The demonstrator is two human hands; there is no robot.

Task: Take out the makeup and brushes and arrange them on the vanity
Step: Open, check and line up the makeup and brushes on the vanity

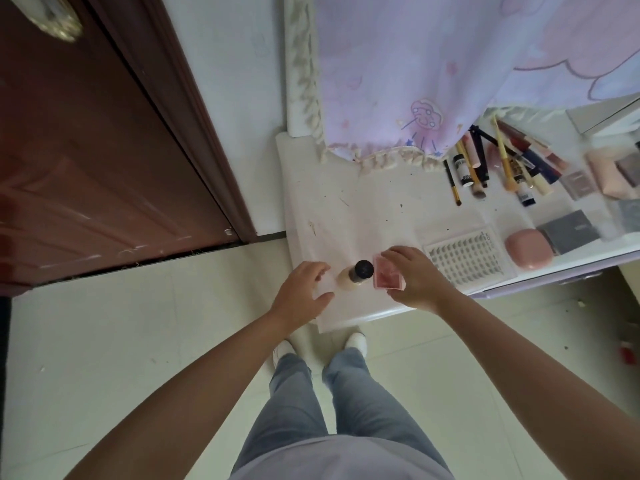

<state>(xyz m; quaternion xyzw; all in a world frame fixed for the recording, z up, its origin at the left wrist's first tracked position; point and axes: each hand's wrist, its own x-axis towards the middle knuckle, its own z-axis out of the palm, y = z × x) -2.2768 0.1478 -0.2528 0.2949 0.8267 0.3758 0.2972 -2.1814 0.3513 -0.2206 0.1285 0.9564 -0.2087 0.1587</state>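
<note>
While the right hand [414, 277] pinches a small pink compact [491, 277] at the vanity's [346, 209] near edge, most makeup looks laid out already.
Just left of it stands a beige bottle [355, 275]; the left hand [304, 292] hovers beside that, fingers spread, holding nothing. Farther right lie a lash tray [465, 259], a pink case [528, 249], palettes [568, 230] and, at the back, brushes and tubes [498, 161]. Judging by this, only final placing remains.

Readable text: I find none.
Lash tray [465, 261]: faint print along its right edge, too blurred for me to read.
Black-and-white tubes [462, 171]: label marks, illegible.
</note>
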